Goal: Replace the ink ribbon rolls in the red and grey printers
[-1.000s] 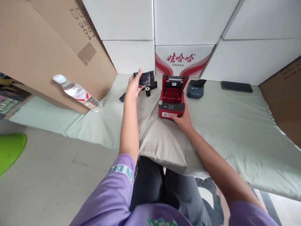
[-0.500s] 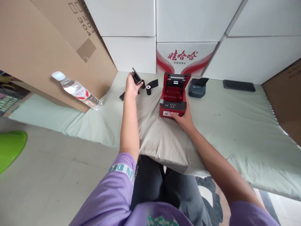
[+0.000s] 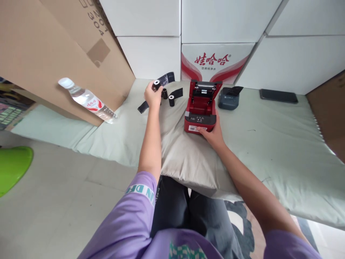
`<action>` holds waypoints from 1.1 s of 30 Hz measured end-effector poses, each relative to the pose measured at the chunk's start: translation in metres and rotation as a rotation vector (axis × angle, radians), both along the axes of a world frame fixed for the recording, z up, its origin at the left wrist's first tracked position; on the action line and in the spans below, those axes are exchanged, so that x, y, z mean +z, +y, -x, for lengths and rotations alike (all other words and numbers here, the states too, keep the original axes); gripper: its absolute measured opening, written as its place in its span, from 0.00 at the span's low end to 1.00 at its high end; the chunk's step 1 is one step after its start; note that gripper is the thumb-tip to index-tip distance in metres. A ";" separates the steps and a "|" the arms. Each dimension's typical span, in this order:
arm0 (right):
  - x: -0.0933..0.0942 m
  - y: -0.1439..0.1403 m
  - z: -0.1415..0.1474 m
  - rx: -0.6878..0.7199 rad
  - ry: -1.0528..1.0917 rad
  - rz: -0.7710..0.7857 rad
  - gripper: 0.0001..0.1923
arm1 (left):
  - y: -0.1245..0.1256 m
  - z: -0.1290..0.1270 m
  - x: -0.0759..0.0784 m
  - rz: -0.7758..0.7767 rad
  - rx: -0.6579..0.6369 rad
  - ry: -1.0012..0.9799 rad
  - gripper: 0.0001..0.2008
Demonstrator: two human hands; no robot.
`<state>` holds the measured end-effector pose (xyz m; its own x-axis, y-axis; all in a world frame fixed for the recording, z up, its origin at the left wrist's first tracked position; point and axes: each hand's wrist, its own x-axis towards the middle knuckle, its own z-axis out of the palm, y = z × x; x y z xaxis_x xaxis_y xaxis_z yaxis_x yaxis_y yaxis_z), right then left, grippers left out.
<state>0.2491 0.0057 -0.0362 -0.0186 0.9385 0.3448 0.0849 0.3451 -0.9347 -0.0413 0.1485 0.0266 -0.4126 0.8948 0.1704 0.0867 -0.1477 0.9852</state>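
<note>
A small red printer (image 3: 201, 111) with its lid flipped open sits on a beige pillow (image 3: 185, 162). My right hand (image 3: 211, 131) grips the printer's front edge. My left hand (image 3: 152, 95) is raised left of the printer, holding a small black roll (image 3: 156, 85) whose black strip (image 3: 166, 78) trails up and to the right. Two more black rolls (image 3: 168, 98) with loose strips lie on the mattress beside that hand, and another black strip (image 3: 142, 107) lies just left of my wrist.
A grey-blue printer (image 3: 228, 100) stands right of the red one, and a black phone (image 3: 278, 96) lies farther right. A water bottle (image 3: 87, 101) leans against a cardboard box (image 3: 54, 54). White boxes (image 3: 215, 21) wall the back. A green object (image 3: 13, 169) lies on the floor.
My left hand turned the black roll: its flat strip faced me a second ago, now the roll's end shows and the strip trails behind it. The right hand stayed on the printer.
</note>
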 end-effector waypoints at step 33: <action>0.004 0.000 0.000 0.024 0.002 -0.021 0.61 | 0.062 0.009 0.032 0.201 0.097 0.816 0.22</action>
<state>0.2493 0.0057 -0.0324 -0.0409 0.9302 0.3647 0.0747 0.3668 -0.9273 -0.0501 0.2108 0.0586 -0.3061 0.9069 0.2896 0.7854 0.0686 0.6152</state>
